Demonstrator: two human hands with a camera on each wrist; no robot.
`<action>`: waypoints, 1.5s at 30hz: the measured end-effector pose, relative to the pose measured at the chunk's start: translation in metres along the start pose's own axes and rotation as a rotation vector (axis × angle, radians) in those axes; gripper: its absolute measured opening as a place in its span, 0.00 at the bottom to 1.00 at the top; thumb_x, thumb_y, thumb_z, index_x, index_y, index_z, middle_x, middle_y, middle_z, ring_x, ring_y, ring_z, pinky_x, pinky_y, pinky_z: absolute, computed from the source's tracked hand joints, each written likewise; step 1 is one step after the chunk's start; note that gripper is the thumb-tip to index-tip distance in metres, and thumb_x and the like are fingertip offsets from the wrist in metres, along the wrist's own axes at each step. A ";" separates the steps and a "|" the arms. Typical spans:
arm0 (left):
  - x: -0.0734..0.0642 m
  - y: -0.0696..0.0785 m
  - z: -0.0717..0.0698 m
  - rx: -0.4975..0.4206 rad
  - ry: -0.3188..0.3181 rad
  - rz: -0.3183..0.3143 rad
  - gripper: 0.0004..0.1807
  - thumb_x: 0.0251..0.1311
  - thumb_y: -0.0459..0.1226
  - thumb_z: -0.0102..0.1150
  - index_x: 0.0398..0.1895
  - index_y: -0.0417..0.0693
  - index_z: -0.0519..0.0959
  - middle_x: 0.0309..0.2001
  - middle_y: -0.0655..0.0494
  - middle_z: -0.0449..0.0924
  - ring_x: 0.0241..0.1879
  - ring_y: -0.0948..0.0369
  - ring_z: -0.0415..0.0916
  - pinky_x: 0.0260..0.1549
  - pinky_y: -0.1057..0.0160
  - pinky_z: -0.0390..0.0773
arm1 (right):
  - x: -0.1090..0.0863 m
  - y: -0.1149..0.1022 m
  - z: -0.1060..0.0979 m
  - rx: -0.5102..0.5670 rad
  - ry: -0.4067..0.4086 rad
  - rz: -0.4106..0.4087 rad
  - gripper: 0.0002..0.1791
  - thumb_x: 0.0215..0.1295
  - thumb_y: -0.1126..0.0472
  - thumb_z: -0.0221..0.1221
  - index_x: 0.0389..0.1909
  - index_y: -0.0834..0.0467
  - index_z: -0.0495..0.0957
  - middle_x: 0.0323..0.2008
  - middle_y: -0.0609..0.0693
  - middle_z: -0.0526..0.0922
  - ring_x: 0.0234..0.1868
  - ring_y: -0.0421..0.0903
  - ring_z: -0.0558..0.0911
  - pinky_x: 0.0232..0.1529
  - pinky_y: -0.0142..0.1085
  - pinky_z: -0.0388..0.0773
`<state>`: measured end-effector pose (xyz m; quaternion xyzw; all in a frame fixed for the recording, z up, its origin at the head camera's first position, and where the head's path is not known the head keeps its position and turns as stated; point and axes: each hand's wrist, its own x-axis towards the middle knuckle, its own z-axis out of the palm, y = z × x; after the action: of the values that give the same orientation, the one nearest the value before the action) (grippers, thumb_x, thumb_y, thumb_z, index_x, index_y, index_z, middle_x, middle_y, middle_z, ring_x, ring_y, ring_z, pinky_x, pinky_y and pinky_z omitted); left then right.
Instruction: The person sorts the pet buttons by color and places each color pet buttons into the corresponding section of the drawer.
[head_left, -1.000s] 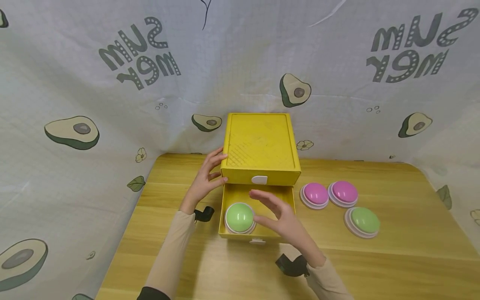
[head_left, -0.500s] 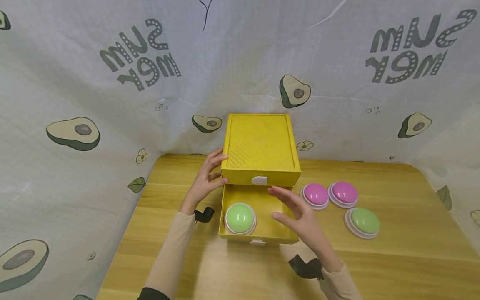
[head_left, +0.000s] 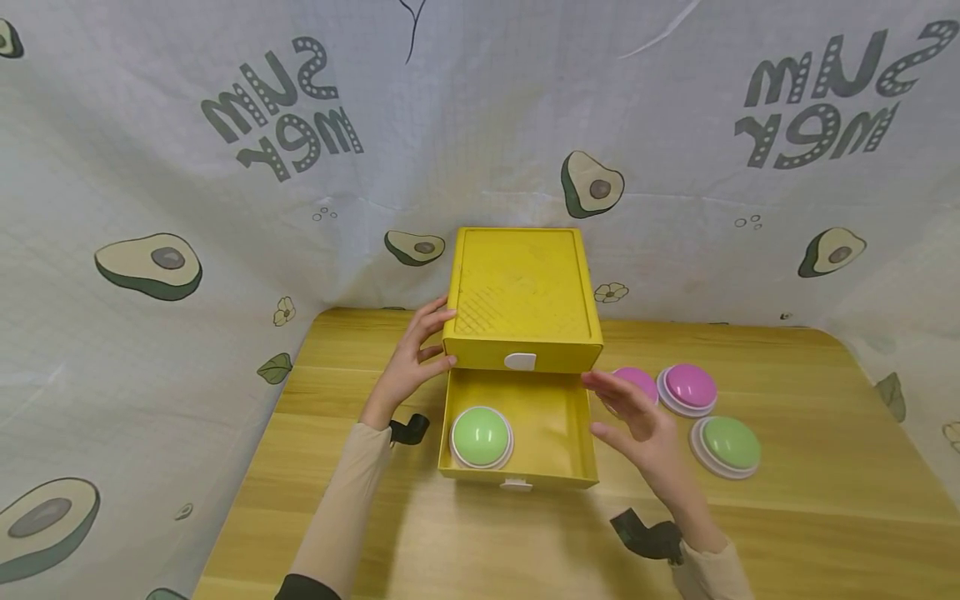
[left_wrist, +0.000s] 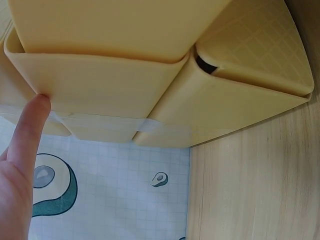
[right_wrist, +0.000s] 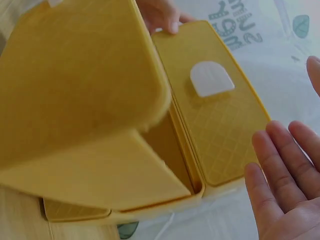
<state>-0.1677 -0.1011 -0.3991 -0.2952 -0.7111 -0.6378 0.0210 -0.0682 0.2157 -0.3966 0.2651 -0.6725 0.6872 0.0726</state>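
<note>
My left hand (head_left: 408,362) rests its fingertips and thumb against the left side of a yellow two-drawer box (head_left: 525,279). In the left wrist view, one finger (left_wrist: 37,112) touches the box wall. The lower drawer (head_left: 555,417) is pulled out, and a green domed button (head_left: 481,437) on a white base lies in its front left part. Holding nothing, my right hand (head_left: 645,429) hovers by the drawer's right edge with its fingers extended. It partly covers a pink domed button (head_left: 636,381) on the table behind it.
Another pink domed button (head_left: 691,387) and a second green one (head_left: 731,442) sit on the wooden table (head_left: 825,433) to the right. A printed avocado cloth (head_left: 517,108) hangs close behind the box. The upper drawer, with a white tab (head_left: 521,361), is closed.
My right hand has moved right, from above the open drawer beside the green button to the drawer's right edge. The left hand, box and buttons have stayed in place.
</note>
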 end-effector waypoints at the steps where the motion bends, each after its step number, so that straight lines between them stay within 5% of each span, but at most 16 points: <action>1: 0.000 0.000 0.000 0.000 0.000 0.000 0.31 0.55 0.20 0.58 0.63 0.36 0.61 0.72 0.37 0.46 0.63 0.37 0.58 0.52 0.36 0.68 | -0.001 0.000 -0.002 0.002 0.004 -0.003 0.30 0.57 0.83 0.56 0.62 0.76 0.63 0.60 0.56 0.74 0.62 0.46 0.71 0.63 0.34 0.62; 8: 0.000 0.000 0.000 0.002 0.001 -0.006 0.31 0.55 0.19 0.58 0.63 0.35 0.61 0.72 0.38 0.46 0.63 0.38 0.58 0.52 0.37 0.68 | -0.010 0.000 -0.015 0.025 0.040 -0.002 0.31 0.54 0.87 0.53 0.62 0.76 0.63 0.60 0.56 0.74 0.62 0.45 0.72 0.62 0.31 0.63; 16: 0.000 -0.001 0.000 0.001 -0.001 -0.002 0.31 0.55 0.19 0.58 0.63 0.35 0.61 0.72 0.38 0.46 0.63 0.37 0.58 0.52 0.37 0.68 | -0.022 -0.001 -0.030 -0.095 0.114 0.070 0.30 0.54 0.85 0.55 0.61 0.76 0.64 0.61 0.54 0.74 0.63 0.42 0.70 0.63 0.30 0.61; 32: -0.002 0.000 -0.001 0.003 -0.006 0.012 0.31 0.55 0.19 0.58 0.62 0.36 0.61 0.71 0.35 0.45 0.63 0.35 0.57 0.51 0.36 0.69 | -0.043 0.002 -0.055 -0.031 0.199 0.113 0.33 0.56 0.87 0.51 0.65 0.73 0.61 0.63 0.50 0.73 0.64 0.40 0.68 0.64 0.26 0.56; 39: -0.002 0.002 -0.001 -0.002 -0.005 0.014 0.31 0.55 0.19 0.58 0.62 0.35 0.61 0.71 0.36 0.46 0.62 0.35 0.58 0.50 0.36 0.69 | -0.058 0.003 -0.070 -0.095 0.316 0.173 0.32 0.55 0.86 0.53 0.64 0.72 0.64 0.61 0.48 0.74 0.63 0.38 0.69 0.61 0.24 0.59; 45: -0.002 0.002 -0.001 0.000 -0.007 0.008 0.31 0.55 0.19 0.58 0.62 0.36 0.61 0.72 0.38 0.46 0.63 0.36 0.58 0.51 0.37 0.69 | -0.070 0.004 -0.085 -0.104 0.332 0.219 0.33 0.57 0.86 0.53 0.66 0.71 0.62 0.63 0.46 0.72 0.64 0.35 0.67 0.63 0.23 0.56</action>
<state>-0.1659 -0.1031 -0.3982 -0.3002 -0.7100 -0.6367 0.0209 -0.0339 0.3153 -0.4287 0.0695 -0.7105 0.6898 0.1209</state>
